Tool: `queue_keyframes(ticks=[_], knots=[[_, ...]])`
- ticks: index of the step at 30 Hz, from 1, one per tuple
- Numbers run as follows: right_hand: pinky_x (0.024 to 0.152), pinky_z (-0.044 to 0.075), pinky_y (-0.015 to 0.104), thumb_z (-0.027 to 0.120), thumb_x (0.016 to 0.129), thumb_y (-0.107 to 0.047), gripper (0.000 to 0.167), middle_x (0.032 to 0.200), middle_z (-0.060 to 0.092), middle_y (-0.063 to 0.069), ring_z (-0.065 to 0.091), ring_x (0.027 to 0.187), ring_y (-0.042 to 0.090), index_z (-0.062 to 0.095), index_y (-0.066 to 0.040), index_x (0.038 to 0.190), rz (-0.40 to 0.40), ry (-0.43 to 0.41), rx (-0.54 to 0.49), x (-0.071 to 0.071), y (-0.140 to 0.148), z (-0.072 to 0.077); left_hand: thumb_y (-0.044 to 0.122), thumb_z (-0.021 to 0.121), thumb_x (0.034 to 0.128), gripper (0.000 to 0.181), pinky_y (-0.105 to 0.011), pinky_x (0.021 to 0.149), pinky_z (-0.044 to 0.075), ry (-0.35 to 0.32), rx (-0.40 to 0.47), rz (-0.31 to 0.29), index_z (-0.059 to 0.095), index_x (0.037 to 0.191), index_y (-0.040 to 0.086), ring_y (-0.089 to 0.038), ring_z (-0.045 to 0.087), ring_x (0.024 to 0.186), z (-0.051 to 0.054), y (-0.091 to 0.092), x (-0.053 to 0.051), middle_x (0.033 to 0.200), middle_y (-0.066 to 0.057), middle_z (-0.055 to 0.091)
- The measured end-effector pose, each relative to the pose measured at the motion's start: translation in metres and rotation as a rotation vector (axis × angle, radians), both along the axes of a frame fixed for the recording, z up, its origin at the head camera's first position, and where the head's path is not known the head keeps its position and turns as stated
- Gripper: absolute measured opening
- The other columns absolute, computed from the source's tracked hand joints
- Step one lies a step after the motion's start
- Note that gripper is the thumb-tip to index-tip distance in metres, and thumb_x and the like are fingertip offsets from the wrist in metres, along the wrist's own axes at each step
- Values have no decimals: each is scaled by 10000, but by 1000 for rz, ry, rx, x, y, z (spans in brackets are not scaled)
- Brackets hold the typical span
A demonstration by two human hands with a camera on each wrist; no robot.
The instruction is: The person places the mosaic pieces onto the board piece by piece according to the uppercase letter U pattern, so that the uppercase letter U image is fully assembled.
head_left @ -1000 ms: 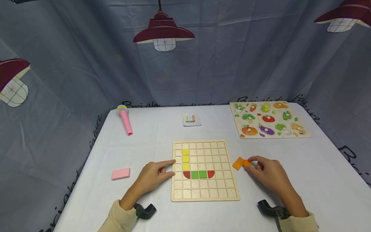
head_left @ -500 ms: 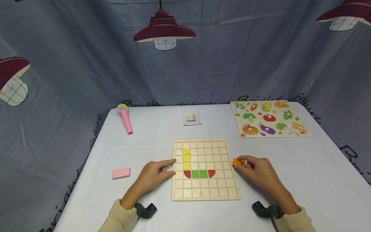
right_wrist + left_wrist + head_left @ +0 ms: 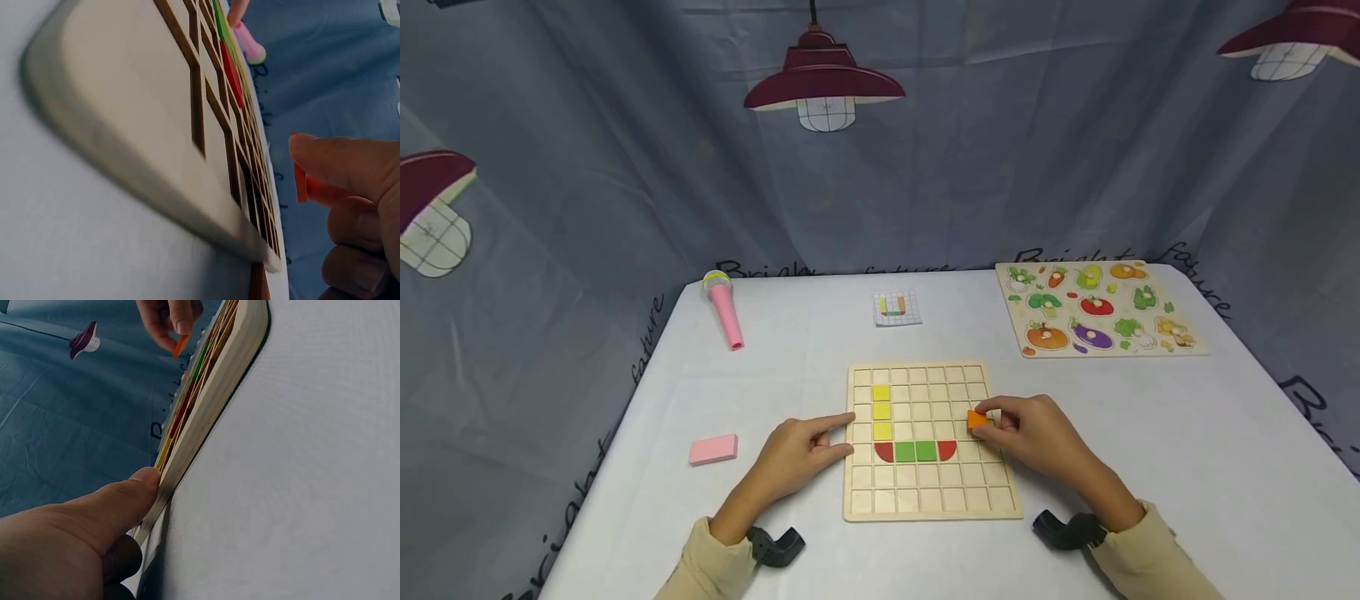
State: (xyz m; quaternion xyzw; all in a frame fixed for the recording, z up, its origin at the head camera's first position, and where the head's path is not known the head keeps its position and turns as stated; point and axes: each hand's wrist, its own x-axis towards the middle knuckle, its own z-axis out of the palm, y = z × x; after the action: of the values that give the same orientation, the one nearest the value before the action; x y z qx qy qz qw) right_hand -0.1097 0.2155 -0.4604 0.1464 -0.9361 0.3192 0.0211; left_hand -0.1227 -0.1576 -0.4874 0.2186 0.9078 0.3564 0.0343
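A wooden grid board [image 3: 940, 504] lies on the table. Set in its cells are a column of yellow tiles [image 3: 881, 411], two green square tiles [image 3: 916, 451] and a red quarter-round tile [image 3: 884, 452] at each end of the green pair. My right hand [image 3: 1037, 433] pinches an orange square tile [image 3: 976, 419] between thumb and forefinger, above the board's right-hand cells. My left hand [image 3: 793, 454] touches the board's left edge with thumb and forefinger extended. In the right wrist view another orange tile [image 3: 257, 284] shows beside the board; in the head view my right hand hides it.
A small card [image 3: 897, 308] printed with a coloured grid pattern lies behind the board. At the back right is a vegetable puzzle board [image 3: 1112, 321]. A pink toy microphone [image 3: 726, 312] and a pink block [image 3: 713, 450] lie to the left.
My right hand has picked up an orange tile from the table right of the board and carried it left over the grid. My left hand stays at the board's edge.
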Motion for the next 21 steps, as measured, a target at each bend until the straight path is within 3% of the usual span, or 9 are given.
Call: queue_keyframes(ticks=[5,21], knots=[[482,281,219,864,842,-301,235,560,424,-145,379,493,22,779,-159,1008,38,-34,-38,-4,-10,-1,371,791,906,438,-203,524,290,24,7,-12,721,1311,219,30,352,504,-1,0,0,546,187,429],[490,304,223,835,866,-364,234,574,458,-150,418,498,31,754,-208,1019,101,-92,-2,-9,-29,-11,355,802,899,441,-210,540,297,19,-11,-4,719,1312,224,23,354,512,0,-1,0,549,171,425]])
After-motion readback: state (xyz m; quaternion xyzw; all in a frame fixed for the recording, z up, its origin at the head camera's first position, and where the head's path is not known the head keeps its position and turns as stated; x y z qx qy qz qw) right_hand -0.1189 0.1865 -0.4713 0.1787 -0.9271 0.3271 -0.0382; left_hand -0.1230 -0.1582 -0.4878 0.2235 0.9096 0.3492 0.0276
